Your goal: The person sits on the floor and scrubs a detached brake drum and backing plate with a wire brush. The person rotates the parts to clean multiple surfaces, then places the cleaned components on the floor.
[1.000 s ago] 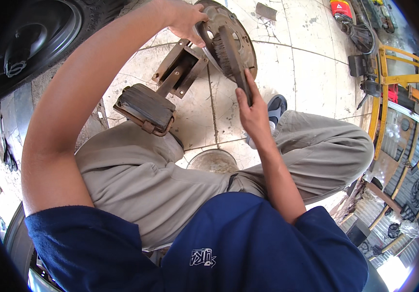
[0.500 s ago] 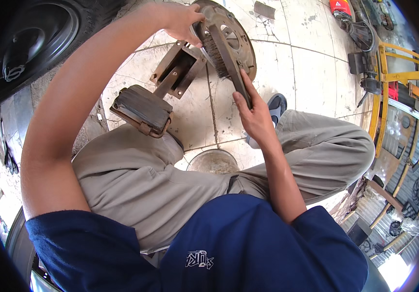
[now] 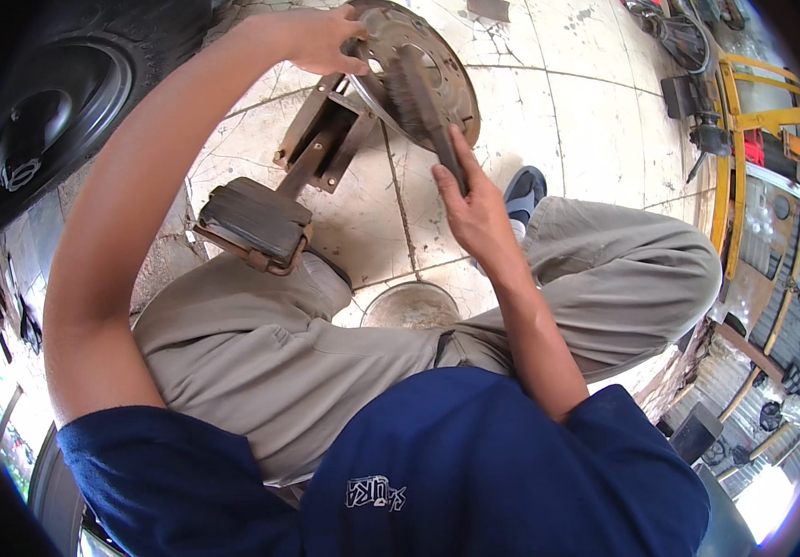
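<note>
Closest to you are your navy shirt (image 3: 511, 464) and, beyond it, your grey-beige trousers (image 3: 233, 325), with your knees spread wide. Between your legs you have a round pale thing (image 3: 409, 304), partly covered by the trousers. Your right hand (image 3: 481, 212) has its fingers wrapped around the lower end of a long brush (image 3: 434, 110), which slants up and to the left across the metal disc (image 3: 460, 88). The bristles are blurred, so you cannot tell how firmly they meet its face. To the left of your right hand, a dark block (image 3: 259, 218) sits in a rusty bracket (image 3: 302, 167), near your left foot. Further out, your left hand (image 3: 321, 42) grasps the disc's left rim, holding it tilted above the tiled floor (image 3: 604, 130). Off to your left is a big black wheel (image 3: 75, 93); far right, a yellow frame (image 3: 776, 119).
</note>
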